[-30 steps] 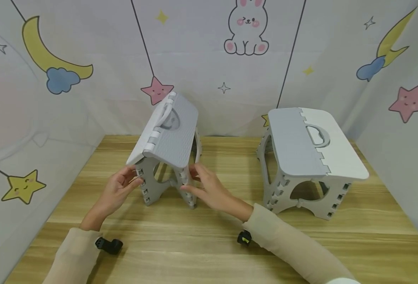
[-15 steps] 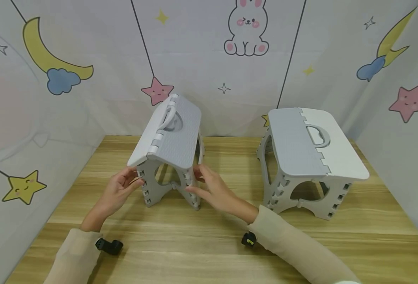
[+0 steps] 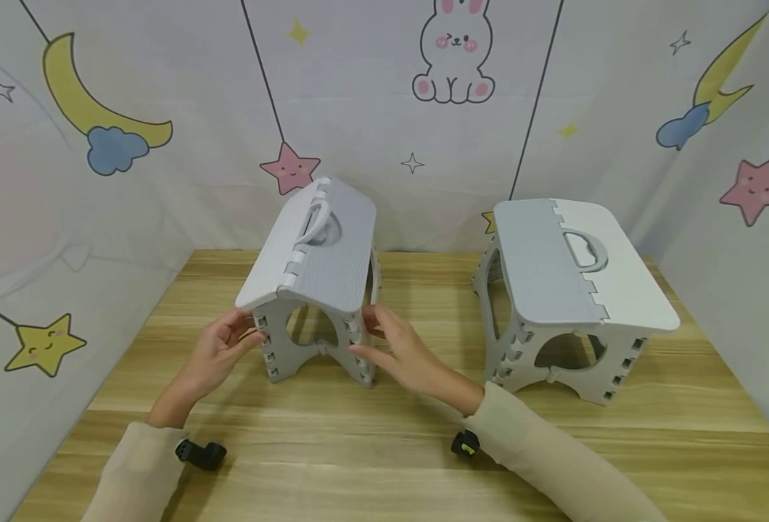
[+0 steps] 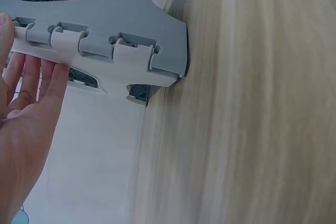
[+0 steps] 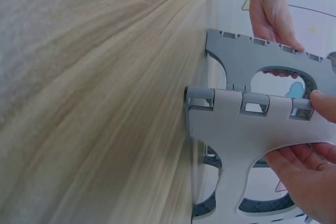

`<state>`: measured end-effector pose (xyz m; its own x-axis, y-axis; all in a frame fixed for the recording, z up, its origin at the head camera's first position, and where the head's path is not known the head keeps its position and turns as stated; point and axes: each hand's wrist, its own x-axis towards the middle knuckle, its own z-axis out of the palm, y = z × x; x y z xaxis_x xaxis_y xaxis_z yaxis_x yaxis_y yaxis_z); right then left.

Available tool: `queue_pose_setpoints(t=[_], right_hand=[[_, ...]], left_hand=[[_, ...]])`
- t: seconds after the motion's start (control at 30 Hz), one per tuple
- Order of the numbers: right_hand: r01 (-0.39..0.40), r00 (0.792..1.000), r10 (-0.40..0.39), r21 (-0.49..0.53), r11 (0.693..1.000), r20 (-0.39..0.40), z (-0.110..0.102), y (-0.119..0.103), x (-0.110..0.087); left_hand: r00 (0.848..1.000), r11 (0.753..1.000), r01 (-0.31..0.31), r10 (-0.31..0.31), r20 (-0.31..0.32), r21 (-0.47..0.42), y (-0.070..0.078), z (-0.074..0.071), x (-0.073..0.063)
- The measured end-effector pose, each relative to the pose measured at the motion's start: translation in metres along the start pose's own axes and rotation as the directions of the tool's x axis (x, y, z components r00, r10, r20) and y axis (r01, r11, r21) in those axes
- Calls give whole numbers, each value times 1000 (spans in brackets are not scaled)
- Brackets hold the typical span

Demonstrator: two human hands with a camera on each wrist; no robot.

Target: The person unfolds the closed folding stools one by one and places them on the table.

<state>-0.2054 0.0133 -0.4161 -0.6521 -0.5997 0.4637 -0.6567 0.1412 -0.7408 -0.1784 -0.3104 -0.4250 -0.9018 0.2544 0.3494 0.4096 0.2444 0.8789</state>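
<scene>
A grey-and-white folding step stool (image 3: 342,272) stands part-folded at the left of the table, its two-part top peaked like a roof and its loop handle (image 3: 319,223) raised along the ridge. My left hand (image 3: 210,359) holds its left leg panel near the front hinged edge; in the left wrist view the fingers (image 4: 44,77) reach behind the white panel (image 4: 68,51). On the other side, my right hand (image 3: 410,357) grips the right leg panel, thumb (image 5: 324,104) at the hinged edge and fingers in the panel's cut-out. Palms are partly hidden from the head view.
A second grey-and-white folding stool (image 3: 537,272) stands fully unfolded at the right, its top flat. Both are on a wood-grain table (image 3: 319,449). A white curtain (image 3: 365,87) printed with stars, moons and a rabbit closes off the back and sides.
My right hand has moved right with the right leg panel, so the left stool's legs stand wider apart and its peaked top is lower and flatter. The left hand has stayed nearly still.
</scene>
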Motion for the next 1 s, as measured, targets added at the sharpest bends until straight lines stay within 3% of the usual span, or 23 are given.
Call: queue_pose_setpoints(t=[0.77, 0.9, 1.0], right_hand=[[-7, 1000, 8, -61, 998, 14, -5, -3, -6], [-38, 999, 39, -85, 996, 3, -6, -7, -5], [-100, 994, 95, -98, 990, -58, -8, -12, -6]], left_hand=[[999, 999, -45, 45, 6, -24, -1, 0, -1], [996, 996, -86, 86, 17, -17, 3, -2, 1], [996, 995, -94, 94, 7, -12, 10, -4, 4]])
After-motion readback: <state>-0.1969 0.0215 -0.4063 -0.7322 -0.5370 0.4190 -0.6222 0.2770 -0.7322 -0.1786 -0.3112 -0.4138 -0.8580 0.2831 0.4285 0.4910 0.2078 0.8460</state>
